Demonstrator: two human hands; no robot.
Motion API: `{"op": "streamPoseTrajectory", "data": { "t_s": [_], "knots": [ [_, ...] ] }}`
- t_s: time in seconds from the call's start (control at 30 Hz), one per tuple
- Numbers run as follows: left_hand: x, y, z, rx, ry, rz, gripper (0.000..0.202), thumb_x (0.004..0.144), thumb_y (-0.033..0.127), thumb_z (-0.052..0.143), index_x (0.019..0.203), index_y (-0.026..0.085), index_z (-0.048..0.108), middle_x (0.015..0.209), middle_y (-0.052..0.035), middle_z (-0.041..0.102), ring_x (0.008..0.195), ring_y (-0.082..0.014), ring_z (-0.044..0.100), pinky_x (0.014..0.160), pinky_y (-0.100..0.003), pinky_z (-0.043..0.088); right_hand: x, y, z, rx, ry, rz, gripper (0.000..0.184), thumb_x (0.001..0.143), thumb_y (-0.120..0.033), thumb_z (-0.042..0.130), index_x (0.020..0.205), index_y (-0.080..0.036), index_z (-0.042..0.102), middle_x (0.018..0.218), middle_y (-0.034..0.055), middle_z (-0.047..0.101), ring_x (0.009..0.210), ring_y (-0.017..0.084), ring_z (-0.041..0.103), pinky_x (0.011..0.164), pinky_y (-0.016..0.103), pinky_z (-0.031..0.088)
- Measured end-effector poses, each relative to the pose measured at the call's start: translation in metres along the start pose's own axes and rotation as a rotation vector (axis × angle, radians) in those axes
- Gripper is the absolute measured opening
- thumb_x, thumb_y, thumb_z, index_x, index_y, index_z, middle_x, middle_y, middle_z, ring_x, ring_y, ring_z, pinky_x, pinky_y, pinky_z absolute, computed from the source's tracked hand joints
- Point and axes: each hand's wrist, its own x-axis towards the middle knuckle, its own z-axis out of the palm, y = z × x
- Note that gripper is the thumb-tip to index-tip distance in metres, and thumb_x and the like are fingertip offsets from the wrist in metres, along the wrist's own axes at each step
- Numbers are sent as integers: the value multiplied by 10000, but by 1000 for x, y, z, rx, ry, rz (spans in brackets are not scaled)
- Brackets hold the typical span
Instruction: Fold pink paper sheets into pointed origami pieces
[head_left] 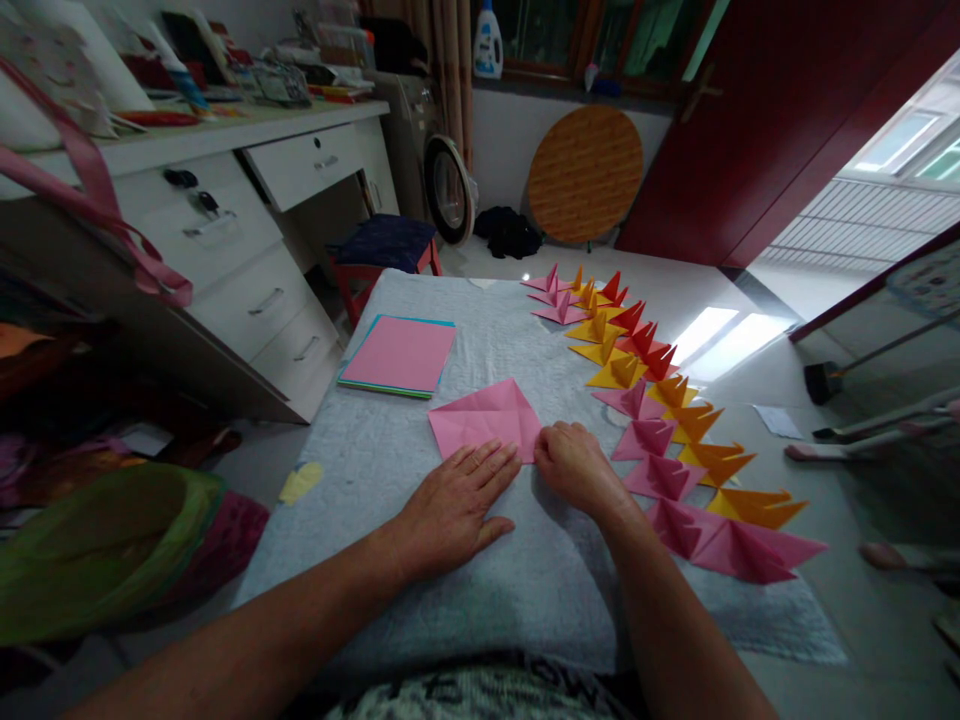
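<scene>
A pink sheet of origami paper (484, 415), creased and partly folded, lies on the cloth-covered table in front of me. My left hand (469, 495) rests flat on its lower edge, fingers stretched out and the thumb apart. At the paper's right corner, my right hand (574, 460) is curled with its fingers closed on the corner; the fingertips are partly hidden. To the left sits a stack of square coloured paper (401, 355), pink on top. Rows of folded paper cranes (649, 440) in pink, yellow, orange and red run along the table's right side.
Grey-blue cloth (352, 500) covers the table. A white desk with drawers (247, 270) stands at the left, near a stool (382, 245) and a washing machine (416, 130) with its door open. A green bin (112, 550) is at lower left.
</scene>
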Motion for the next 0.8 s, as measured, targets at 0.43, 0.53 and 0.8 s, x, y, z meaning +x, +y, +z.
{"op": "streamPoseTrajectory", "data": {
  "t_s": [0.43, 0.53, 0.8],
  "knots": [
    [-1, 1, 4, -7, 26, -14, 677, 975, 504, 469, 1560, 216, 288, 1632, -80, 307, 1511, -291, 251, 1208, -460, 227, 2, 2, -2, 18, -27, -7, 244, 954, -201, 471, 952, -134, 706, 1002, 163, 717, 940, 257, 639, 796, 342, 387],
    [-1, 2, 4, -4, 15, -11, 687, 974, 512, 469, 1564, 216, 279, 1636, -80, 294, 1510, -296, 251, 1210, -468, 221, 1, 2, -2, 24, -39, -7, 257, 964, -213, 461, 965, -130, 704, 1009, 156, 715, 952, 250, 634, 804, 333, 380],
    [0, 4, 5, 15, 38, -16, 686, 978, 532, 452, 1560, 205, 295, 1631, -83, 303, 1506, -298, 262, 1211, -471, 216, -11, 3, -7, 106, 1, 50, 228, 964, -280, 509, 916, -170, 703, 1014, 110, 688, 969, 236, 593, 821, 322, 361]
  ]
}}
